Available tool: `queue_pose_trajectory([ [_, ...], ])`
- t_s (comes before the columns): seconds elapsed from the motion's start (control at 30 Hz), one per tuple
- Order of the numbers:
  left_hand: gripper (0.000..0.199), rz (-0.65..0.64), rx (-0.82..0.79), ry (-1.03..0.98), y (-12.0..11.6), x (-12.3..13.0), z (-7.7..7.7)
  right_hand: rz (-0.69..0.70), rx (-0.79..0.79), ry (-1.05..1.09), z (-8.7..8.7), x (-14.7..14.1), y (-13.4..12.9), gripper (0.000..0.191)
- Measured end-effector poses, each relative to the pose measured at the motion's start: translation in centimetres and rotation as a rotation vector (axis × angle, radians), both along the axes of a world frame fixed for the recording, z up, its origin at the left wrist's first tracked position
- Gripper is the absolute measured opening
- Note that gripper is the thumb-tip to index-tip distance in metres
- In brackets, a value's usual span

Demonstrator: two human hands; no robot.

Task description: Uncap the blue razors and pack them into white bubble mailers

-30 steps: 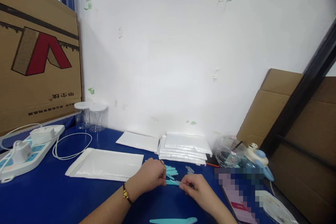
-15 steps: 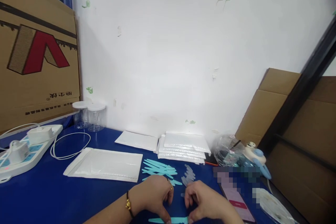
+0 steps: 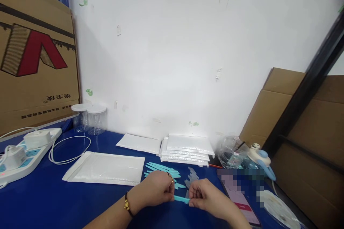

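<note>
In the lower centre, the left hand [image 3: 159,188] and right hand [image 3: 203,197] are pinching 1 turquoise stick [image 3: 181,199], seemingly working its right end; the next move is probably calling for steady grips.

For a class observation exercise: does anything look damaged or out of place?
Yes: the white wall has scattered scuffs and green patches, marring its plain surface. The left carton shows lettering upside down, as if inverted.
</note>
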State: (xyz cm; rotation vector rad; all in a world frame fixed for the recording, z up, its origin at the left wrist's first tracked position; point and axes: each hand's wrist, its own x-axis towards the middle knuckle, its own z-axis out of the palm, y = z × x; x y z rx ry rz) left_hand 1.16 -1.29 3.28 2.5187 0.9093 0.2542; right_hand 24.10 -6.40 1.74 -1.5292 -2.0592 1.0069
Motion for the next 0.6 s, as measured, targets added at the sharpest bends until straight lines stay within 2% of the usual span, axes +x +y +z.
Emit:
queue_pose_trajectory([
  [0.2, 0.010, 0.073, -0.035, -0.011, 0.2, -0.2, 0.4, -0.018, 0.035, -0.010, 0.3, 0.2, 0.1, 0.005],
  [0.33, 0.009, 0.148, -0.042, -0.019, 1.4, -1.3, 0.5, -0.119, 0.058, -0.033, 0.6, 1.9, 0.5, 0.007],
  [0.5, 0.011, 0.155, -0.317, -0.012, 2.6, -2.3, 0.2, -0.239, 0.212, -0.116, 0.5, 2.9, 1.2, 0.005],
  [0.6, 0.012, 0.128, -0.399, -0.026, 2.8, -2.4, -0.4, -0.133, 0.292, -0.145, 0.2, 2.1, 1.2, 0.009],
])
